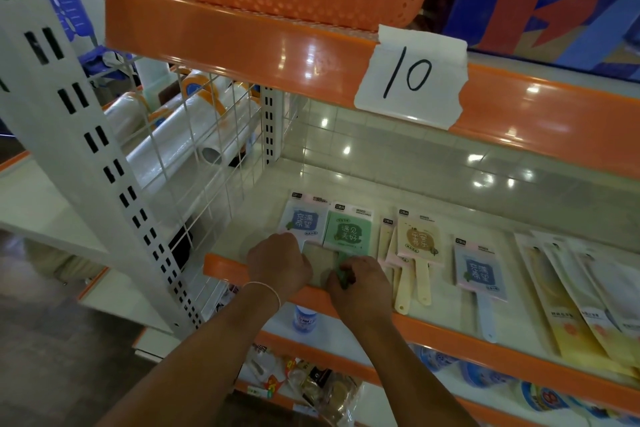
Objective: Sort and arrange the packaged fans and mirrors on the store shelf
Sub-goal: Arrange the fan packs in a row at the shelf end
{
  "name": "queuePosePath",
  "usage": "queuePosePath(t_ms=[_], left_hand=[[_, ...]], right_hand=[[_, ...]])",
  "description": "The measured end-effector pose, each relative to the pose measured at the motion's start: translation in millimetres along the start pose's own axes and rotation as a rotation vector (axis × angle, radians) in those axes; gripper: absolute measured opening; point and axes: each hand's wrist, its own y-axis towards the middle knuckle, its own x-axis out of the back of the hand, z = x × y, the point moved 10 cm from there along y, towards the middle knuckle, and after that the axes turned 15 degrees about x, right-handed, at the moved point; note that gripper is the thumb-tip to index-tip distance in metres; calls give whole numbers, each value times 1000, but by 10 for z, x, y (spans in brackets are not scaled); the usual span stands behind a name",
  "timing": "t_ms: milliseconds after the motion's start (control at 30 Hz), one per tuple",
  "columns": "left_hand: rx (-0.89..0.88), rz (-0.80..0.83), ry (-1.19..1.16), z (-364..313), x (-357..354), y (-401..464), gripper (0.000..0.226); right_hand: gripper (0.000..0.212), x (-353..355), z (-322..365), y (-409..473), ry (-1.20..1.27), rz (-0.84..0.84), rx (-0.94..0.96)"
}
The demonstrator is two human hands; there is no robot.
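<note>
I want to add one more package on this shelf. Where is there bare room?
Bare room: the back strip behind the packages, and the left corner beside the wire grid. A narrower gap lies between the tan mirror and the blue one. Crowded: the right end, where long packets overlap.

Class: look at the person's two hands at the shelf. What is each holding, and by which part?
The right hand pinches the green mirror by its handle; the left hand's grip cannot be told.

Your two bare forearms: extended forward and converging. Your left hand (278, 262): knuckles up, fingers curled downward, thin white band at the wrist. Your right hand (356, 282): just beside it, fingers curled, pinching something green.
</note>
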Motion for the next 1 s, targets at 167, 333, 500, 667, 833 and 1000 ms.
queuePosePath(t_ms=[167, 333, 500, 667, 833, 1000], left_hand=[[-41, -9, -6, -40, -3, 36, 26], [-79, -34, -11, -64, 0, 46, 28], [-132, -64, 111, -62, -43, 0, 30], [-167, -97, 196, -70, -63, -11, 39], [-153, -84, 266, -52, -112, 14, 53], [-144, -67, 231, -46, -95, 9, 46]], right_hand=[[17, 9, 5, -2, -3, -1, 9], [18, 9, 2, 2, 6, 5, 7], [16, -15, -13, 5, 7, 38, -6], [16, -19, -7, 1, 17, 30, 2], [17, -19, -43, -10, 9, 35, -38], [14, -10, -73, -18, 0, 20, -66]])
